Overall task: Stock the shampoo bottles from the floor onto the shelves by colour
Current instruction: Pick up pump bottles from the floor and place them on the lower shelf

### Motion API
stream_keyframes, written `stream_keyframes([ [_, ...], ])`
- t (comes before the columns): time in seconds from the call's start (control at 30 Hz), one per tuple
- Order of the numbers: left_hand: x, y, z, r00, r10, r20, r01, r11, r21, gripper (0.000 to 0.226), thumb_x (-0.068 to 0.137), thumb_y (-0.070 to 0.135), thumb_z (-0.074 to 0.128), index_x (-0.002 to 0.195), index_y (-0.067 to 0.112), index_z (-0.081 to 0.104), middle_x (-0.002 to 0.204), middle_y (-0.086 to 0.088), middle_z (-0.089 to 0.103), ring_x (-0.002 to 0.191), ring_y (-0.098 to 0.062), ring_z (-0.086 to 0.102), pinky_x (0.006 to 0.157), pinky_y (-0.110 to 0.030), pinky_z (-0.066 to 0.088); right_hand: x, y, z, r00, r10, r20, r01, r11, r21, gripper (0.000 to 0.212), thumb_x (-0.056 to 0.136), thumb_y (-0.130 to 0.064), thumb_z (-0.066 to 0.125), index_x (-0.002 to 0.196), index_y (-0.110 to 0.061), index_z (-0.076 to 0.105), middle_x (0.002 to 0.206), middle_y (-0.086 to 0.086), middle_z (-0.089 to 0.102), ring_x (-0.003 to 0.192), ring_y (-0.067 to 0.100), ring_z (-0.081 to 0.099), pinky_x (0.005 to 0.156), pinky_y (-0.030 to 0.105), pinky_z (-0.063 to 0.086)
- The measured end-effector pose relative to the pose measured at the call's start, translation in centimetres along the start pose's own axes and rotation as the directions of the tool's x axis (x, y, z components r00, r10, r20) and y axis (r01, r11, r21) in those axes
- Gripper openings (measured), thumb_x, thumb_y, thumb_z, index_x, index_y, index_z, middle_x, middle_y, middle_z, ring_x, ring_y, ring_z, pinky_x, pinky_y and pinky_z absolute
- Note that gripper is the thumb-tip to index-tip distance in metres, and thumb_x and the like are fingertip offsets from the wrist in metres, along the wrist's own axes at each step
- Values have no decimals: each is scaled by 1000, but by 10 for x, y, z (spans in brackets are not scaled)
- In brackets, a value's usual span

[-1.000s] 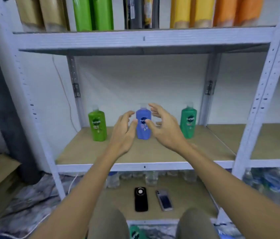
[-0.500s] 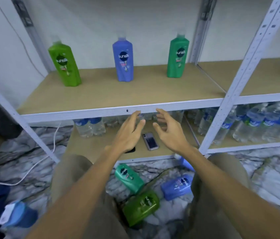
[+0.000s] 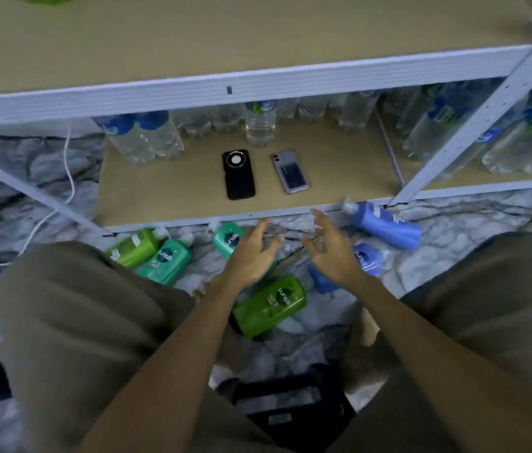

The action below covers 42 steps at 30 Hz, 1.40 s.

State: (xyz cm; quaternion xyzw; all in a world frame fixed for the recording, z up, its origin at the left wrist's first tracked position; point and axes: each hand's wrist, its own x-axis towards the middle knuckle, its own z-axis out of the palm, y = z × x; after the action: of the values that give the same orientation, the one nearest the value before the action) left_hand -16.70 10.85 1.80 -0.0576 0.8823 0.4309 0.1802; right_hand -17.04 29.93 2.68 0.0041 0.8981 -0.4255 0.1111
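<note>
Several shampoo bottles lie on the marbled floor between my knees. A light green bottle [image 3: 271, 305] lies nearest, a second light green one [image 3: 132, 248] at the left beside a teal green bottle [image 3: 165, 261]. Another teal bottle [image 3: 228, 240] lies partly under my left hand [image 3: 251, 256]. A blue bottle [image 3: 385, 225] lies at the right by the shelf post, another blue one [image 3: 367, 258] is partly behind my right hand [image 3: 335, 253]. Both hands hover over the bottles with fingers spread and hold nothing. The shelf board [image 3: 258, 37] is above.
Two phones, a black one [image 3: 239, 174] and a grey one [image 3: 290, 173], lie on the bottom shelf [image 3: 176, 197], with water bottles [image 3: 259, 124] behind. A slanted white shelf post [image 3: 474, 125] stands at right. A white cable [image 3: 68, 178] runs at left. A black object [image 3: 291, 407] lies near my legs.
My view has tipped down from the middle shelf to the floor. Both empty hands have come down from the blue bottle on the shelf to just above the bottles on the floor.
</note>
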Motion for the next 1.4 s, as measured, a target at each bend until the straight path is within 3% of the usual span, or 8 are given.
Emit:
stream_keyframes([
  [0.2, -12, -60, 48, 990, -95, 103, 90, 995, 51, 60, 98, 47, 57, 151, 26, 40, 154, -10, 41, 139, -29, 43, 114, -41, 38, 1, 46, 23, 992, 101, 78, -92, 990, -109, 64, 97, -20, 67, 153, -11, 38, 152, 17, 43, 139, 34, 42, 110, 36, 37],
  [0.3, -21, -76, 66, 991, -62, 115, 47, 990, 130, 58, 93, 46, 61, 146, 26, 47, 140, -10, 53, 131, -30, 47, 108, -37, 40, 4, 75, 30, 967, 253, 16, -248, 956, -157, 71, 91, -34, 64, 154, -10, 39, 151, 21, 44, 140, 42, 40, 110, 55, 39],
  [0.53, -26, -104, 106, 978, 65, 200, -95, 985, 142, 64, 82, 50, 58, 138, 18, 58, 137, -12, 53, 126, -35, 53, 102, -48, 47, 2, 122, 44, 889, 420, -182, -452, 866, -212, 61, 97, -30, 60, 153, -16, 42, 163, 21, 26, 152, 39, 18, 115, 61, 29],
  [0.7, -22, -112, 120, 980, 42, 196, -72, 986, 148, 67, 76, 45, 56, 139, 22, 56, 147, -14, 42, 132, -40, 47, 105, -52, 45, 1, 135, 56, 753, 596, -281, -637, 767, -80, 67, 98, -47, 57, 158, -29, 31, 168, 17, 3, 154, 36, 9, 117, 56, 26],
  [0.83, -18, -112, 120, 988, -24, 155, -1, 987, 163, 61, 76, 34, 60, 137, 27, 61, 149, -17, 43, 135, -40, 43, 110, -49, 41, 8, 143, 62, 678, 674, -292, -671, 730, 129, 74, 96, -50, 60, 159, -29, 28, 163, 23, 9, 149, 40, 23, 112, 49, 38],
  [1.13, -13, -114, 125, 986, -61, 154, 17, 962, 273, 61, 83, 21, 61, 142, 35, 55, 151, -21, 39, 134, -44, 41, 112, -52, 38, 17, 152, 70, 647, 723, -243, -628, 686, 367, 97, 78, -35, 86, 157, -29, 31, 156, 25, 2, 142, 43, 34, 113, 41, 39],
  [1.3, -19, -116, 128, 968, -106, 225, 18, 932, 362, 58, 95, 35, 52, 151, 41, 39, 154, -22, 30, 138, -46, 35, 110, -57, 37, 10, 155, 57, 688, 696, -205, -617, 710, 340, 95, 79, -23, 87, 157, -28, 33, 160, 21, -2, 138, 38, 41, 106, 29, 37],
  [1.4, -21, -112, 128, 963, -127, 238, 32, 929, 368, 58, 99, 38, 52, 153, 44, 33, 155, -18, 26, 136, -46, 37, 108, -57, 39, 3, 157, 49, 723, 670, -165, -618, 735, 279, 91, 83, -16, 83, 157, -28, 32, 162, 20, -5, 120, 33, 52, 93, 15, 35],
])
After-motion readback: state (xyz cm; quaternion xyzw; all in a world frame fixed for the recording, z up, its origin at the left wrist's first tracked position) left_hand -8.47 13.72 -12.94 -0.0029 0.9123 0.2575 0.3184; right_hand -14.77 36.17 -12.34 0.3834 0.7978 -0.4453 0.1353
